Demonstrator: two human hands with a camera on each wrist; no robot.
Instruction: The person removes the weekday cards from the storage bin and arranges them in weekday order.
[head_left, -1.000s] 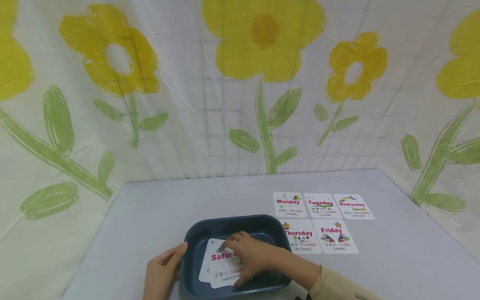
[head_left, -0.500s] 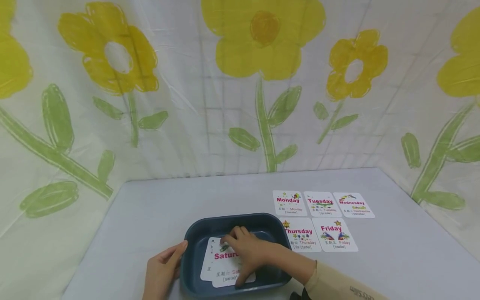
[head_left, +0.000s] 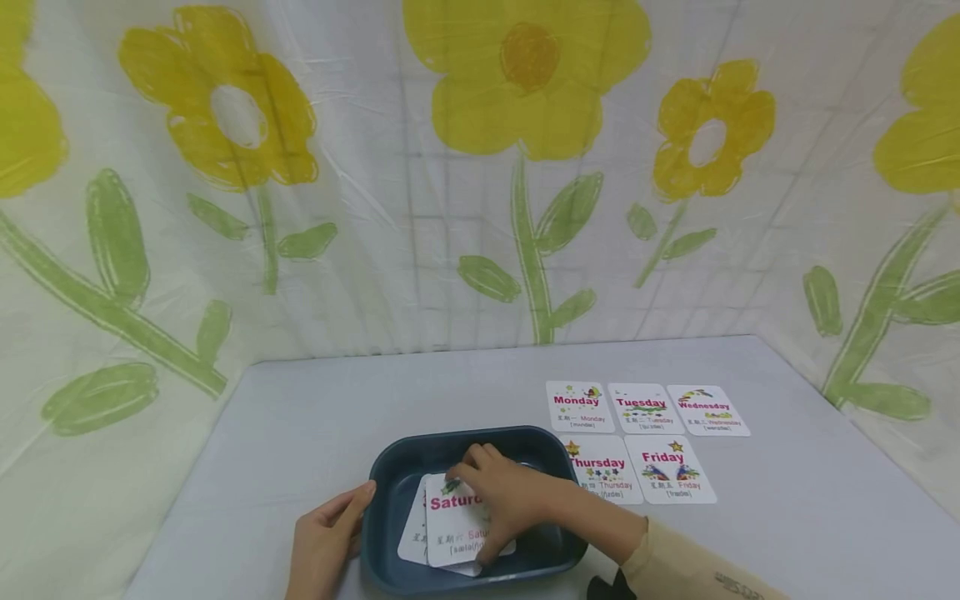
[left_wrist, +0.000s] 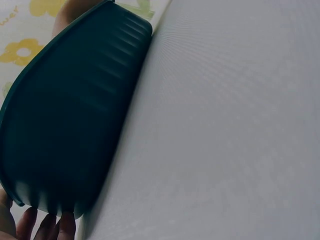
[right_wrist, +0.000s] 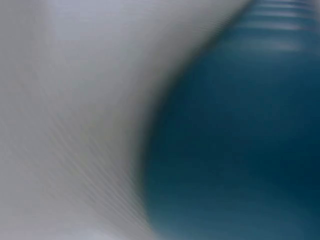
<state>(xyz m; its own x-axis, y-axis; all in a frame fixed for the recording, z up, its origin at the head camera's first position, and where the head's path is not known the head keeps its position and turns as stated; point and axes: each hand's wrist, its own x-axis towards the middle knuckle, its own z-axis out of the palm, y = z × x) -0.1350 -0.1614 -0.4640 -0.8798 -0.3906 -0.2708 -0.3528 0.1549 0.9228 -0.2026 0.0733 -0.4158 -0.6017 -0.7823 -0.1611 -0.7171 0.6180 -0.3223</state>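
A dark blue-green plastic tray (head_left: 408, 450) stands at the front of the table. My left hand (head_left: 326, 537) holds its left end; in the left wrist view the fingers (left_wrist: 66, 226) lie against the outer wall. Inside the tray, my right hand (head_left: 506, 496) grips the Saturday card (head_left: 453, 525) between thumb and fingers, covering its right part. That card is slightly raised over other white cards (head_left: 411, 537), whose words are mostly hidden. The right wrist view has only the tray's outer wall (right_wrist: 240, 135) and tabletop, with no hand visible.
Right of the tray lie the Monday card (head_left: 577, 408), Tuesday card (head_left: 645, 410) and Wednesday card (head_left: 707, 411) in a row. Below them are the Thursday card (head_left: 600, 471), partly covered by the tray and arm, and the Friday card (head_left: 669, 471). A flowered curtain (head_left: 360, 275) hangs behind the table.
The Saturday card has come up a little and shifted slightly right with my right hand, showing more of the cards beneath. My left hand stays on the tray.
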